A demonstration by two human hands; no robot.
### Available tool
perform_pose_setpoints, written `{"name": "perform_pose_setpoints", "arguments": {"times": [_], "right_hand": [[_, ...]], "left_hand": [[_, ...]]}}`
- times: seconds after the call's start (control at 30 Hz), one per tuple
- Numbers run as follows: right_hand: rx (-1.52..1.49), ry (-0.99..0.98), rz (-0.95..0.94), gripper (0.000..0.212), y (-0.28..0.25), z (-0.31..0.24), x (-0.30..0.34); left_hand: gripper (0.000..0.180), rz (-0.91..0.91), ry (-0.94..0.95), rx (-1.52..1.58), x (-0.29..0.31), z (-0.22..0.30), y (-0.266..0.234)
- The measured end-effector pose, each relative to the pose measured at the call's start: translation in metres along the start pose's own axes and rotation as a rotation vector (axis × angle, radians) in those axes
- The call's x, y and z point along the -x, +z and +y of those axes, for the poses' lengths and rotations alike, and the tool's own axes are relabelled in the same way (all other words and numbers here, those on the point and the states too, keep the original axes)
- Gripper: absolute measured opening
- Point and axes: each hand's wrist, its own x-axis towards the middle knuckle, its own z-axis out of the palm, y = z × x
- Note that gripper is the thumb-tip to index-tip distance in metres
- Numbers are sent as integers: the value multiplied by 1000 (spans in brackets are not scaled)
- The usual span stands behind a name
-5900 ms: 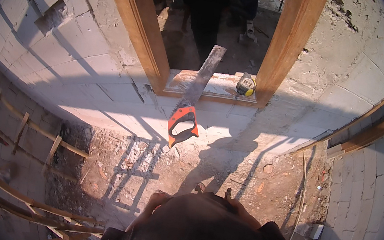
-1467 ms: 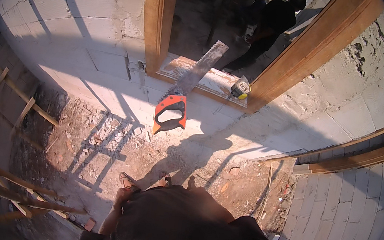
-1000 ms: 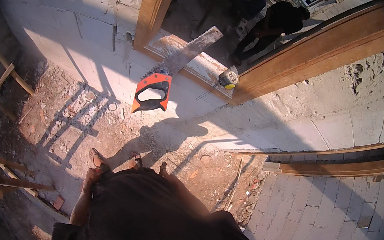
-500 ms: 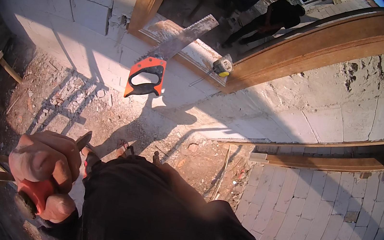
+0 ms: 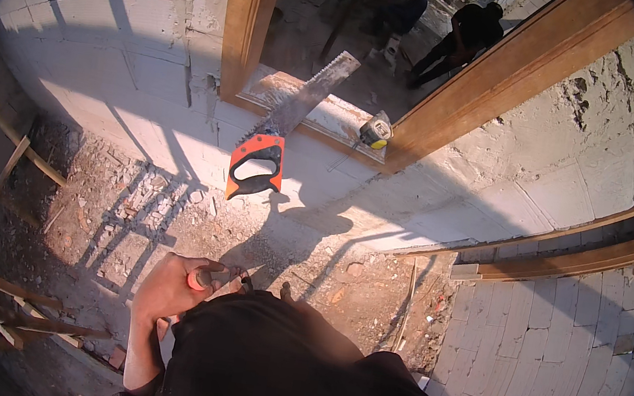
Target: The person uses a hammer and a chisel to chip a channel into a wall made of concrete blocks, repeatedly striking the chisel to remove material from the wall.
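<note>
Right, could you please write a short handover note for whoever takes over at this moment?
Left hand: closed on a small red-handled tool, close to the body.
Right hand: out of view.
Saw: lies on the window sill, its orange handle overhanging the wall. A tape measure sits beside it on the sill.
Done: tool in hand.
Left: saw and tape measure lie untouched.

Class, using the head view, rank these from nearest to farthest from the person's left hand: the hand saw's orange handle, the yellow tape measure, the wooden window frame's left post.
1. orange handle, hanging over the wall's edge, above the left hand.
2. yellow tape measure, on the sill, to the right.
3. left post, upright at the top.
</note>
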Motion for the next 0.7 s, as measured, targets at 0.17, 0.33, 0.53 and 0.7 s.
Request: {"name": "perform_pose_setpoints", "arguments": {"times": [0.17, 0.33, 0.53, 0.7], "right_hand": [[4, -13, 4, 89, -9, -9, -7], [-16, 0, 0, 85, -12, -12, 2], [-33, 0, 17, 81, -18, -6, -3], [-39, 15, 23, 78, -23, -6, 3]], "left_hand": [[23, -152, -84, -145, -3, -255, 112], [31, -226, -127, 222, 78, -409, 186], [24, 173, -96, -16, 102, -386, 188], [23, 320, 130, -118, 91, -393, 202]]}}
